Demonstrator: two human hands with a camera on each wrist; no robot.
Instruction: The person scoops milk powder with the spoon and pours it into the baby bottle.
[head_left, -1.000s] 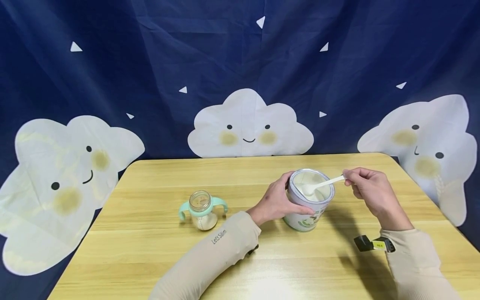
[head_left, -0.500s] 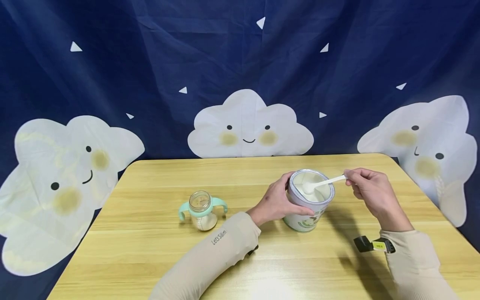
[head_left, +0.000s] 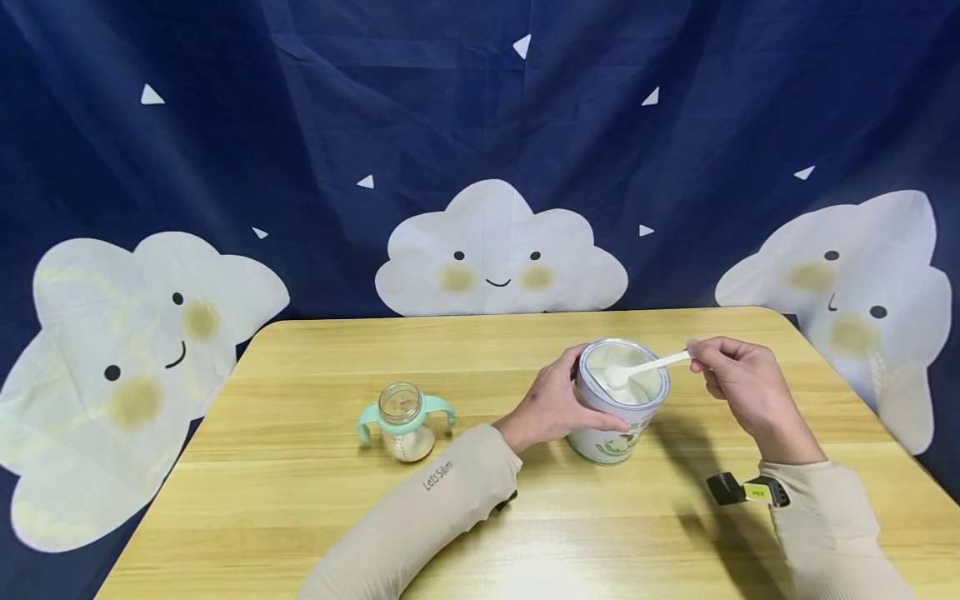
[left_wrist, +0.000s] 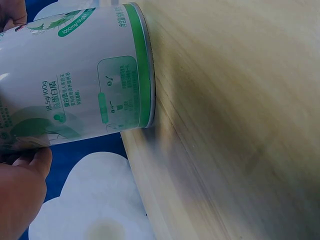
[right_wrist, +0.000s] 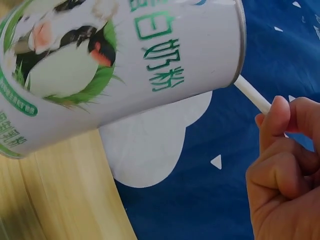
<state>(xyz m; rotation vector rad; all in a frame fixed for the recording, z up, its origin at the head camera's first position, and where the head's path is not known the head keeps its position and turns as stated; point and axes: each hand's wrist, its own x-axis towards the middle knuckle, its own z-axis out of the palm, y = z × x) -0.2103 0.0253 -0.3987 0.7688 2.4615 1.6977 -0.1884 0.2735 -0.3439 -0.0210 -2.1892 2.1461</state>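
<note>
Head view, with both wrist views. My left hand (head_left: pixel 551 408) wraps around the near-left side of the open powder tin (head_left: pixel 618 400), fingers and thumb curled against its wall. The tin stands upright on the wooden tabletop (head_left: pixel 300 500), in the right half, roughly midway between the far and near edges. In the left wrist view the tin's green-banded base (left_wrist: pixel 142 65) rests flat on the wood, with my thumb (left_wrist: pixel 25 170) against the label. My right hand (head_left: pixel 738 383) pinches the end of the white scoop (head_left: pixel 645 367) between thumb and fingertips; the remaining fingers are curled in. The scoop's handle crosses the tin's right rim, and its bowl lies inside, on the white powder. In the right wrist view the handle (right_wrist: pixel 252 95) projects from the rim toward my fingers (right_wrist: pixel 280 150). A small baby bottle (head_left: pixel 403 421) with mint-green handles stands uncapped, well apart to the left of the tin, holding some powder. Behind the far edge hangs a dark blue backdrop (head_left: pixel 480 125) printed with smiling clouds.
</note>
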